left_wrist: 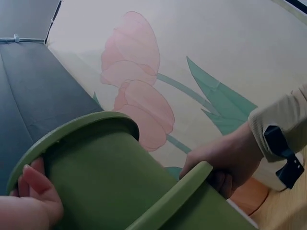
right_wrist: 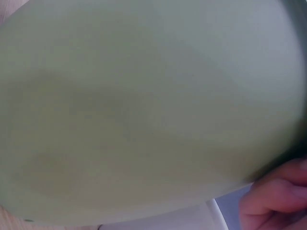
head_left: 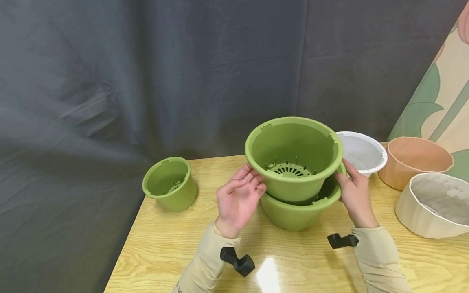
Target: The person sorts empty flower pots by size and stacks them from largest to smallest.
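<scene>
Two green plastic flower pots are stacked at a slant over the table's middle. The upper green pot (head_left: 293, 188), with a slotted bottom, sits partly inside the lower green pot (head_left: 291, 215). At the left, my left hand (head_left: 238, 199) holds the upper pot by its rim; the left wrist view shows its fingers (left_wrist: 39, 179) bent under that rim. My right hand (head_left: 356, 195) grips the lower pot's rim on the right, thumb near the edge. The lower pot's wall (right_wrist: 144, 105) fills most of the right wrist view, blurred.
A smaller green pot (head_left: 179, 197) stands alone at the table's left edge. Behind my right hand are a white pot (head_left: 377, 160), an orange pot (head_left: 393, 175) and a cream pot (head_left: 417, 211). A dark curtain (head_left: 220, 81) hangs behind the wooden table (head_left: 154, 252).
</scene>
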`<state>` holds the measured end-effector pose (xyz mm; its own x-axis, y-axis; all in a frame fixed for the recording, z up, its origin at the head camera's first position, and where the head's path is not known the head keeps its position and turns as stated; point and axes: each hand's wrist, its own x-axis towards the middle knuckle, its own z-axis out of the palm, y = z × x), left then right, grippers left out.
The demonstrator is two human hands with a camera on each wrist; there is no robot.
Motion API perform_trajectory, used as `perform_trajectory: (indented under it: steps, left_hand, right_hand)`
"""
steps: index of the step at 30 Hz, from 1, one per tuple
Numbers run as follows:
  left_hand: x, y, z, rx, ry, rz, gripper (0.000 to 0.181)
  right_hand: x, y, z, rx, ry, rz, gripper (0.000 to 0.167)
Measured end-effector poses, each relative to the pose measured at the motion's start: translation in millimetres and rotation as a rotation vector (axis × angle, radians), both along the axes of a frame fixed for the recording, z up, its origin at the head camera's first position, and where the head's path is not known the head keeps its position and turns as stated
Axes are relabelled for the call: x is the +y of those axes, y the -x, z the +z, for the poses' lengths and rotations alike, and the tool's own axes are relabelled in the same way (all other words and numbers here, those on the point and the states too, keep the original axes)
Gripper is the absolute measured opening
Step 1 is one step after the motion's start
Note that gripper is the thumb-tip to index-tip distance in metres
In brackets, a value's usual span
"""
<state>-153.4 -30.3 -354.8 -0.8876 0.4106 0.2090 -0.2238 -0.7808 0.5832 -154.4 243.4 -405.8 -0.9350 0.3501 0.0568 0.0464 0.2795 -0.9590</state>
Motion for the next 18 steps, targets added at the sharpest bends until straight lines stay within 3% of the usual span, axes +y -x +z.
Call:
perform_trajectory:
  steps: [7, 18]
  left_hand:
    - [-1.4, 0.2, 0.4, -0.061, 0.207, 0.069, 0.029]
    - [-6.0, 1.8, -3.0, -0.135, 0.266, 0.110, 0.026]
  right_hand:
    - [1.1, -0.6, 0.6, -0.001, -0.009, -0.005, 0.052]
    - [0.2, -0.9, 0.6, -0.006, -0.009, -0.003, 0.052]
